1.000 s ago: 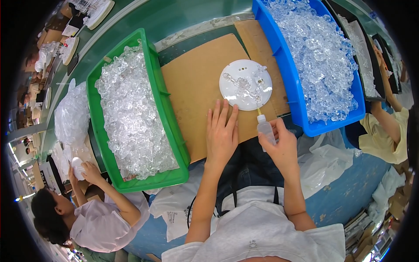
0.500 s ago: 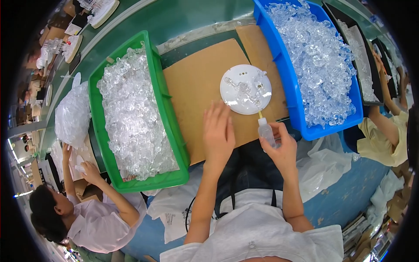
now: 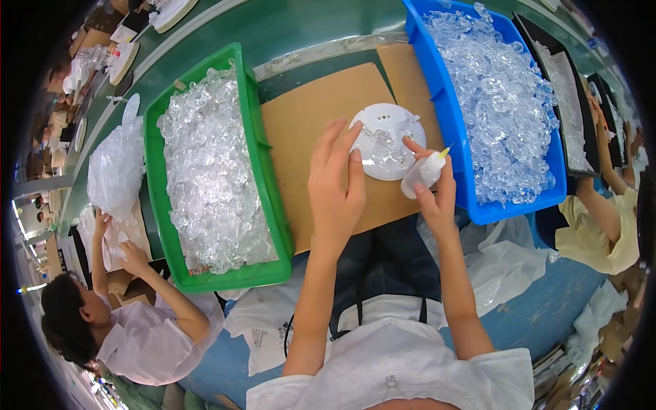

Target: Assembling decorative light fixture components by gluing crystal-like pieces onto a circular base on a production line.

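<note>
A white round plate with small holes lies on a sheet of brown cardboard. Clear plastic pieces sit on its face. My left hand is at the plate's left edge, fingers spread, holding nothing. In my right hand is a small translucent squeeze bottle with a yellow needle tip, tilted so the tip points up and right, away from the plate. My right index finger reaches out to the plate's right side.
A green bin heaped with clear plastic pieces stands on the left, a blue bin of similar pieces on the right. A filled plastic bag lies beyond the green bin. Co-workers sit at left and right.
The squeeze bottle's tip has swung from the plate's lower edge up and to the right. My left hand has moved up, its fingers spreading at the plate's left edge.
</note>
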A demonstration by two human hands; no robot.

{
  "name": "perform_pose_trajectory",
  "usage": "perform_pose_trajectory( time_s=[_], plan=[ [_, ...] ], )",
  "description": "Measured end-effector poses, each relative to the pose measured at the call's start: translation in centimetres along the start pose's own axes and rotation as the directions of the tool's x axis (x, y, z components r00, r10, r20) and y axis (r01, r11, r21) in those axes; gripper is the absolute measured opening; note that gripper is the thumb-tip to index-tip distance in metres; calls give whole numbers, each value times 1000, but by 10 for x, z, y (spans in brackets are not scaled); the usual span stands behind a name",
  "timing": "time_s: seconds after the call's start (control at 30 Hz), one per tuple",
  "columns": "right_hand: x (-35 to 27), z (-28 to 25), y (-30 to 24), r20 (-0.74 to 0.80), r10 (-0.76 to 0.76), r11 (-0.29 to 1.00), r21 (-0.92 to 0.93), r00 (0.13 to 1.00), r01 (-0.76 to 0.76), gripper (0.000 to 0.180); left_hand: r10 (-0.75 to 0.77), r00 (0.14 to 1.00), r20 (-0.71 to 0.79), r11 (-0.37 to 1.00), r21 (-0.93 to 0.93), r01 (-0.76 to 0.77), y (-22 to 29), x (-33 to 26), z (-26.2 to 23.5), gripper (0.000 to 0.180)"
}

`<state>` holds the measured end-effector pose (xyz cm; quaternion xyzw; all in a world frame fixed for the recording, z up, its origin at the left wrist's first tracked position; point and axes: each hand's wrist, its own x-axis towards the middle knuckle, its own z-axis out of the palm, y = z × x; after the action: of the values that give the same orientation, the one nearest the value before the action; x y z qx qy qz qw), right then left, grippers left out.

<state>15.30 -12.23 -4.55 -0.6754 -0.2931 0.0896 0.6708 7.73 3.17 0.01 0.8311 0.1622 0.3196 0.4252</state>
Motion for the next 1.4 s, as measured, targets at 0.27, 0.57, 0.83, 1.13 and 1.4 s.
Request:
perform_pose_trajectory(
  time_s=[0.27, 0.57, 0.83, 1.13, 1.4],
  plan=[
    [20, 9, 1, -35, 113, 990, -76, 993, -115, 43, -18, 1000, -22, 999, -33, 17, -8, -4, -4, 30],
    [21, 16, -6, -161, 174, 951, -228, 972, -208, 36, -10, 1000, -10, 998, -57, 9, -11, -7, 1, 30],
    [18, 12, 2, -126, 163, 975, -130, 979, -180, 38, -36, 999, -37, 996, -85, 33, -5, -5, 5, 29],
    [-43, 18, 8, -325, 17, 979, -185, 946, -81, 36, -216, 976, 20, 966, 151, 211, 26, 8, 24, 39],
    [-23, 19, 9, -460, 27, 947, -273, 887, -170, 41, -234, 968, -89, 971, 31, 238, 3, 35, 32, 28]
  ],
)
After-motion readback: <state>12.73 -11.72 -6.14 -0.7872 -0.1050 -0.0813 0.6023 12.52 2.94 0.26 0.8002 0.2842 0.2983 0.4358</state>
